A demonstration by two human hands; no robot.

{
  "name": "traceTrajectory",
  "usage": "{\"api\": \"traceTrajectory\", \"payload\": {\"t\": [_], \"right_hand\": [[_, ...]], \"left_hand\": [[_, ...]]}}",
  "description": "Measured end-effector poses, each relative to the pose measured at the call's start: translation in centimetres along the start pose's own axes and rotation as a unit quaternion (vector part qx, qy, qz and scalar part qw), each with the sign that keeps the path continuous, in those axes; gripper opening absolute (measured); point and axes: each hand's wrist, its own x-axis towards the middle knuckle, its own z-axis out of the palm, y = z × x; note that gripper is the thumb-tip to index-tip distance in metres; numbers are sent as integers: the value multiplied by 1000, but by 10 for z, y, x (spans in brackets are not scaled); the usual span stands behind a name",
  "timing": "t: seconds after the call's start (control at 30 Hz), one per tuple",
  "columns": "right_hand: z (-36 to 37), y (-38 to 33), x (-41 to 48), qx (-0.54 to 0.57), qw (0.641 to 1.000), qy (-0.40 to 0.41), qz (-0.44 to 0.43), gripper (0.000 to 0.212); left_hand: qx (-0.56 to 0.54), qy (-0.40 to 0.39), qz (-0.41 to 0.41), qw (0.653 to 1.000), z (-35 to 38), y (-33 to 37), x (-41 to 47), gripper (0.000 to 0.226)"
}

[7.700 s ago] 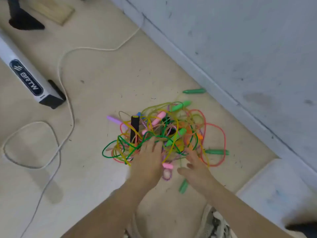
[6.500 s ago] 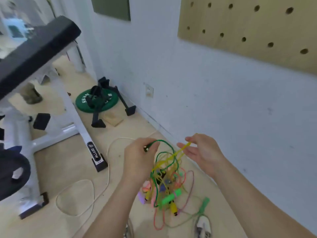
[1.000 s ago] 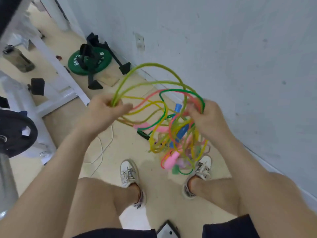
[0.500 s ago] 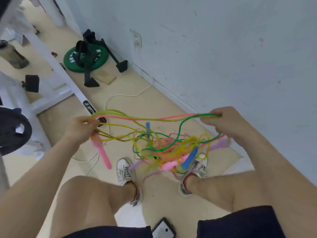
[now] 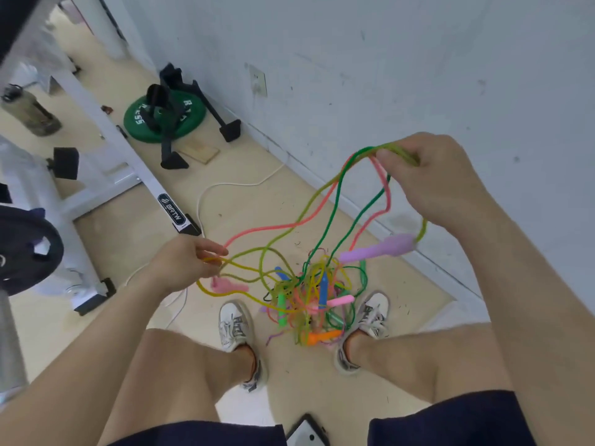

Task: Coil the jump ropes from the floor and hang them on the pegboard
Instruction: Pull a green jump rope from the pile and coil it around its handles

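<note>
A tangled bundle of thin, brightly coloured plastic jump ropes (image 5: 309, 297) is being held up over the beige floor (image 5: 128, 239), between the person's white shoes. Whether its lowest loops are touching the floor cannot be told. At about two o'clock from the bundle, green, pink and yellow-green strands are being gripped in the curled fingers of the raised right hand (image 5: 428, 178). A lilac plastic handle (image 5: 376, 251) is dangling just below that hand. At about nine o'clock, yellow strands are being pinched between thumb and fingertips of the left hand (image 5: 183, 265). A pink plastic handle (image 5: 230, 286) is hanging just beneath it.

The ropes are being judged light, limp and springy. The smooth cords are likely to slide through a loose pinch and to snag on one another in the knot. The stiff handles are being judged the surer hold: taken by one handle, a single rope could be traced and drawn free before coiling. Hard pulling is being judged likely to tighten the tangle. The pegboard is not being shown.
</note>
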Motion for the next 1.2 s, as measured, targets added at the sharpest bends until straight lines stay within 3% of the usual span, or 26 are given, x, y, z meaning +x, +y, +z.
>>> {"api": "traceTrajectory", "payload": {"t": [0.07,0.13,0.23,0.3,0.37,0.43,0.53,0.63,0.73,0.83,0.97,1.0,1.1,1.2], "right_hand": [[-5,-5,-4,-17,999,27,-5,40],[-12,-10,-10,103,994,8,43,33],[-21,-18,-18,295,952,-69,43,26],[-24,-21,-21,363,925,-108,22,27],[-24,-25,-26,397,907,-142,10,28],[-23,-32,-32,439,882,-169,-3,27],[-30,-34,-35,498,853,-155,-13,27],[-44,-23,-35,530,841,-110,-3,27],[-46,2,-38,481,872,-78,48,23],[-20,28,-45,316,935,-126,101,16],[44,34,-63,235,918,-290,135,37],[59,34,-66,236,920,-284,134,37],[86,32,-64,161,967,-168,106,19],[85,35,-58,139,980,-93,110,39]], "left_hand": [[12,27,0,1000,-1,4,0,25],[137,27,-14,990,5,11,-2,21],[355,-31,-16,934,22,19,-3,36],[313,-40,53,947,40,33,-7,47],[98,-40,145,984,64,63,-17,54],[-30,-78,178,981,94,87,-23,43],[96,-145,167,971,138,79,-14,15],[150,-119,107,976,154,40,-9,18],[112,-7,100,989,135,34,-10,23],[63,81,190,976,92,73,-16,25],[-46,121,311,942,54,148,-48,21],[-94,124,321,934,49,164,-58,19],[-223,133,338,905,34,199,-86,20],[-288,147,347,880,16,217,-100,20]]}}
